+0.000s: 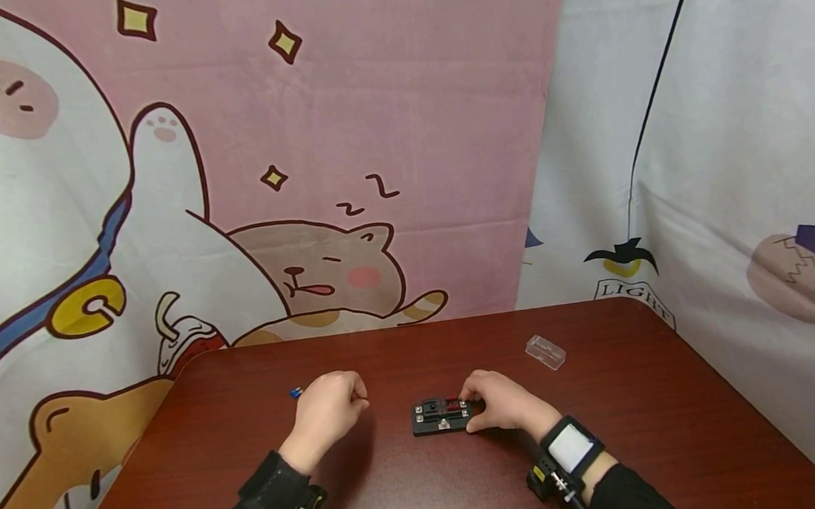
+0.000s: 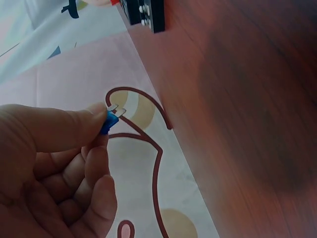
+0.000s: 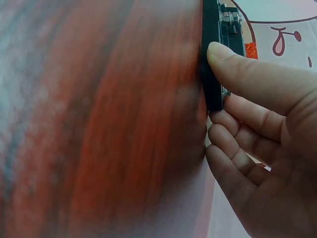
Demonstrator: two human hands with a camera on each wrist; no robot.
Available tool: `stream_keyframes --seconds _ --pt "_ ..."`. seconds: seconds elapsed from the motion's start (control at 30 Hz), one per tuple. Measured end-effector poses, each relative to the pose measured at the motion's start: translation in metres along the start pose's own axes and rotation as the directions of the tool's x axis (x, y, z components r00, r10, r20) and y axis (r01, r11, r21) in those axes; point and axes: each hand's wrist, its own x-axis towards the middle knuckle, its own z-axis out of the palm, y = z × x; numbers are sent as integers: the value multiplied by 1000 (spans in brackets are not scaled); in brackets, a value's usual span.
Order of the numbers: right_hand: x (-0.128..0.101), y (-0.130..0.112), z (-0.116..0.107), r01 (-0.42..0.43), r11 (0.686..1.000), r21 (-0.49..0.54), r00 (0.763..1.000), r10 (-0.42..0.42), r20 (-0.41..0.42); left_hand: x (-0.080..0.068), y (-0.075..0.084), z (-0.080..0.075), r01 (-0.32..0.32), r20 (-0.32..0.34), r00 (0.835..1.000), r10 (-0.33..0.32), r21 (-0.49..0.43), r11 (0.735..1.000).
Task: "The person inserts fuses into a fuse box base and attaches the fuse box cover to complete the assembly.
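Between thumb and forefinger, my left hand (image 1: pixel 327 409) pinches a small blue blade fuse (image 2: pixel 109 122), its two metal prongs pointing away from the fingers. That hand is above the table, left of a black fuse block (image 1: pixel 425 428). My right hand (image 1: pixel 506 401) grips the block's right end, with the thumb (image 3: pixel 223 53) on the near side and fingers at the far edge. A red blade fuse (image 1: pixel 453 404) sits in the block near its right end, and metal terminals show along the top.
A clear plastic cover (image 1: pixel 546 353) lies on the dark red wooden table (image 1: pixel 408 488), behind my right hand. Something small and blue (image 1: pixel 295 393) shows just left of my left hand. A printed cloth (image 1: pixel 428 129) hangs behind the table.
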Motion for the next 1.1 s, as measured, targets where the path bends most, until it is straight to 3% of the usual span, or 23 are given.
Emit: stream_keyframes --seconds 0.47,1.1 --pt "0 1 0 16 1000 -11 1000 -16 -3 13 20 14 -114 13 993 114 2 994" --pt "1 2 0 33 999 -1 999 -33 -15 34 44 33 -240 82 967 239 -5 971"
